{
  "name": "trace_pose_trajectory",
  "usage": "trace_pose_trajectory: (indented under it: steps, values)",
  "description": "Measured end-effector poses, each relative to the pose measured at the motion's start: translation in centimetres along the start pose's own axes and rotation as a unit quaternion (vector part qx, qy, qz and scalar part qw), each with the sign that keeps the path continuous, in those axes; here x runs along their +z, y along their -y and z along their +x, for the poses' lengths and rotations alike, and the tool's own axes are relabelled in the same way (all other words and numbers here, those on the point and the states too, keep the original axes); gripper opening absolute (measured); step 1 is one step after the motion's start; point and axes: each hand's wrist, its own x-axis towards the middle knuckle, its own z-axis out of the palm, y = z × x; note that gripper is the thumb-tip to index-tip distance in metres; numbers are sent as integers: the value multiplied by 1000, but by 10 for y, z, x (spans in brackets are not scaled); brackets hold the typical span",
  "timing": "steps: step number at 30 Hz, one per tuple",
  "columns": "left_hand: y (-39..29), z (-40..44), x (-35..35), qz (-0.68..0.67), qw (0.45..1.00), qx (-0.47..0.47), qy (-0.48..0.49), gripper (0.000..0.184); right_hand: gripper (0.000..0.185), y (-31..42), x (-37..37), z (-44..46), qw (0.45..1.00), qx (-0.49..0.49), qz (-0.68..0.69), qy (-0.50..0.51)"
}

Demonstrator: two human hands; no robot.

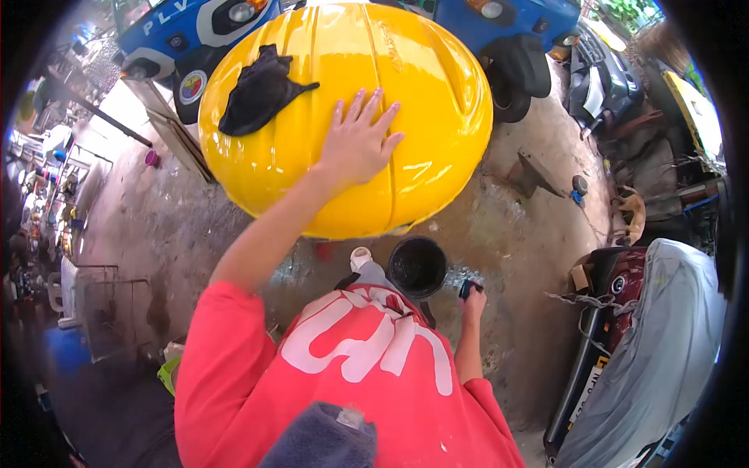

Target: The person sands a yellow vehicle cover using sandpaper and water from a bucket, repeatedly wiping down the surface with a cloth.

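Observation:
A large glossy yellow panel (437, 101) with moulded ridges fills the upper middle of the view. My left hand (357, 144) lies flat on it, fingers spread, holding nothing. A crumpled black cloth (253, 93) rests on the panel to the left of that hand. Low on the right side, my right hand (474, 298) is closed around a small dark object (468, 288), too small to make out clearly. Between the panel and my body stands a black bucket (417, 267) on the floor, left of my right hand.
Blue vehicle parts (183, 31) stand behind the panel on both sides. A grey cover (663, 343) drapes a red vehicle at the right. A brown dog (633, 212) is near the right edge. Cluttered shelves line the left, with a pink cup (152, 158) nearby.

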Motion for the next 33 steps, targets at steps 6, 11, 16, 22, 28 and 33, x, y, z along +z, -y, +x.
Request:
trace_pose_trajectory:
  steps: [6,11,16,22,28,33]
  values:
    - [-40,-128,2,127,985,107,-42,54,27,-5,23,-37,997,26,-13,77]
    - [23,-167,-53,33,997,27,-62,48,30,-58,21,-68,992,65,-15,104]
    - [112,-117,-83,31,988,-33,-148,45,34,-67,15,-112,994,76,50,65]
    - [114,-33,-72,11,995,-24,-94,52,37,-36,35,-151,992,59,72,89]
    - [134,25,-68,74,996,-33,38,63,37,50,108,-197,956,-243,152,63]
    - [123,73,-36,-18,993,98,63,61,54,166,193,-276,819,-564,-26,-99]
